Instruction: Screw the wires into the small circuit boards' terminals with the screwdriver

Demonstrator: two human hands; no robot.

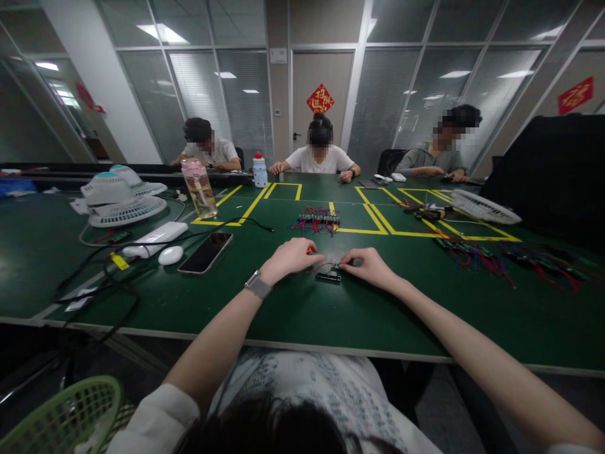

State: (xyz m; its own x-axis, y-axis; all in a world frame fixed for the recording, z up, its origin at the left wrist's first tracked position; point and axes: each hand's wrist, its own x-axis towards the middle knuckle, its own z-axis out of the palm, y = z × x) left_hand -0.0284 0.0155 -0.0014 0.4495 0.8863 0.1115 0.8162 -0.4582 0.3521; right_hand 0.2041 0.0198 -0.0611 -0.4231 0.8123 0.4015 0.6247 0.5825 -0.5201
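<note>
One green table (293, 318) lies under your left hand (292, 257), curled, hold unclear; apart from it, your right hand (367, 266), by a black strip (328, 278), pinches a circuit board (336, 267). Likely light, fragile: grip its edges, sparing the red wire (323, 265).

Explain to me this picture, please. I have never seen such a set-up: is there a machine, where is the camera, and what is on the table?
No robot is at work here: the two bare hands in front belong to a person. This single picture comes from a camera worn on that person's head, looking forward and down.

On the green table are a phone, small wired boards, a white fan and a pink-topped bottle.

The left hand appears to hold an orange object, mostly hidden. The right hand seems to pinch a small green piece, near a black part.

Three other people sit across the table.
</note>
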